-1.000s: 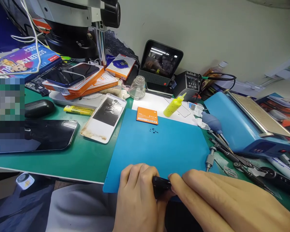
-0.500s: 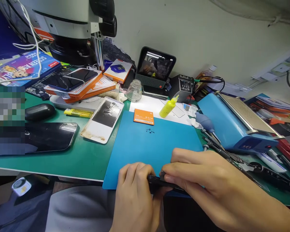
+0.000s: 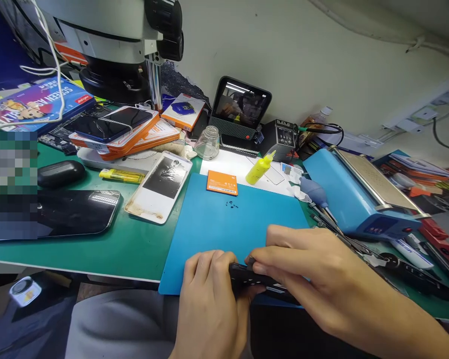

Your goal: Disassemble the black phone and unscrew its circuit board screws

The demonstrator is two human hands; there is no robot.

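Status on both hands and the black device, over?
Left hand gripping black device. Right hand pinched at its upper edge. Orange battery, dark bits beyond, on blue mat.

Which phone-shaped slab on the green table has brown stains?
The white slab with a dark rectangular panel, its near end stained brown; the glossy black slab shows none where visible.

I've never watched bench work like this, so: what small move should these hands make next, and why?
Perhaps slide the right hand slightly along the upper edge of the dark device: that hand's fingertips are at this edge, while the left hand holds the device's left end.
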